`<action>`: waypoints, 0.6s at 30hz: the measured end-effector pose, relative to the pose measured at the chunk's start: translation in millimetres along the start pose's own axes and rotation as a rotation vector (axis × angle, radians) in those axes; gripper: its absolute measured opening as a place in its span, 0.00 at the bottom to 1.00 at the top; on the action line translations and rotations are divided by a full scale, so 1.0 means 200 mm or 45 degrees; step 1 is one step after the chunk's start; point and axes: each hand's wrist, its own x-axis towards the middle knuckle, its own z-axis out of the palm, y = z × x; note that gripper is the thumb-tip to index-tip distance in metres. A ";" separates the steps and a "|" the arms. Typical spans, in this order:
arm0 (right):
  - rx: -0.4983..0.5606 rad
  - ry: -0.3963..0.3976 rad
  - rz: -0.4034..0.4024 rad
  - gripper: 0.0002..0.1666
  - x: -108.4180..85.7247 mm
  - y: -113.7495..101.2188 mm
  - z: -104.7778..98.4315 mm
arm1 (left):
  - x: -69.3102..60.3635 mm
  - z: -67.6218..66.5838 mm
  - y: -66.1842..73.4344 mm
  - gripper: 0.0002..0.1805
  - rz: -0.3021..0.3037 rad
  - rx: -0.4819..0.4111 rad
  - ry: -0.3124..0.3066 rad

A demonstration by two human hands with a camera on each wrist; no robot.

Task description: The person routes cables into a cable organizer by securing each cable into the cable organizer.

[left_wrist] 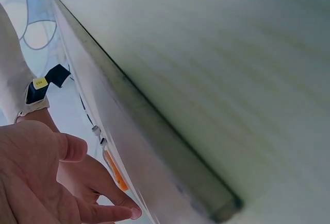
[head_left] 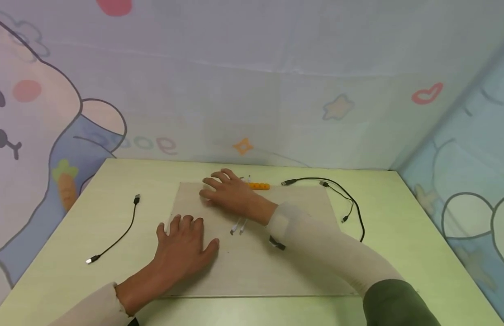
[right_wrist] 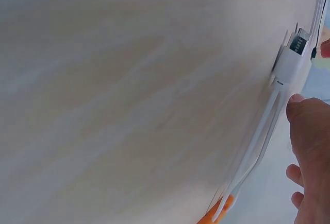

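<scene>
My left hand (head_left: 180, 246) is over the left part of a pale flat board (head_left: 276, 276), palm down with spread fingers and holding nothing. Farther back, my right hand (head_left: 231, 194) reaches across the board, its fingers loosely bent and nothing in its grip. Close to it lies an orange cable clip strip (head_left: 260, 186) at the board's back edge. White cables run to the strip, and their plugs (head_left: 235, 228) show below my right wrist; part of their length is hidden. In the right wrist view a white USB plug (right_wrist: 290, 62) lies near the thumb.
A short black USB cable (head_left: 127, 228) lies on the table (head_left: 419, 253) left of the board. Right of my right hand are a thick black cable (head_left: 354, 203) and a thinner black cable (head_left: 346, 198). Behind the table hangs a printed cloth (head_left: 284, 104).
</scene>
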 end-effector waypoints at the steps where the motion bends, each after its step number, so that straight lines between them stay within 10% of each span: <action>1: -0.003 -0.007 0.001 0.22 0.01 0.00 0.00 | 0.00 0.00 -0.01 0.30 -0.003 0.006 0.003; 18: 0.018 -0.028 0.012 0.21 0.03 -0.07 -0.06 | -0.06 -0.04 -0.09 0.28 -0.027 0.021 0.052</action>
